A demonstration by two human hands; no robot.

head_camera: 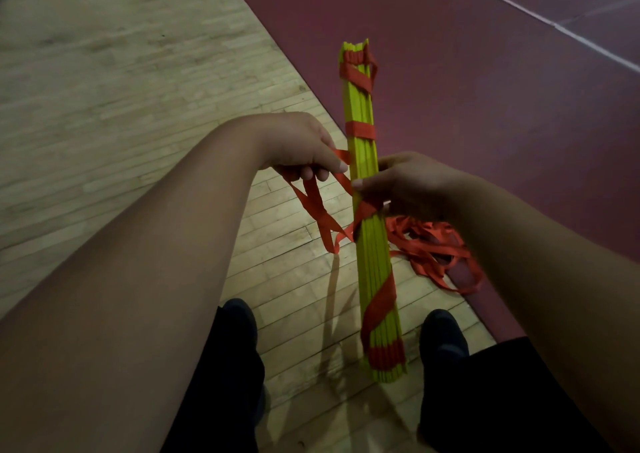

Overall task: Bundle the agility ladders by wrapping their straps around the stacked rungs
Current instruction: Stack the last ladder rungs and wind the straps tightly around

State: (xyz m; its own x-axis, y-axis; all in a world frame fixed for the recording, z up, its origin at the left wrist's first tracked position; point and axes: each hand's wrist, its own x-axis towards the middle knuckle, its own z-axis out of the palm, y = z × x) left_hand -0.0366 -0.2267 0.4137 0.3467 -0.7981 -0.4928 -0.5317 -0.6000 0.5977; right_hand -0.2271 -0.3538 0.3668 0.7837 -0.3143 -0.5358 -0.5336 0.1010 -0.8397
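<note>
Bare forearms [138, 279] lead to the left hand [298, 144] pinching the red strap [313, 199] just beside the stacked yellow rungs [362, 106], gripped mid-length by the right hand [408, 185]; wrapping looks half done, and next the strap needs drawing taut around them.

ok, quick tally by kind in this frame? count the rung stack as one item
Yellow rung stack: 1
Red strapping: 1 tangle, separate straps cannot be told
Hands: 2, left hand, right hand
Black shoes: 2, left shoe, right shoe
Total: 6
</note>
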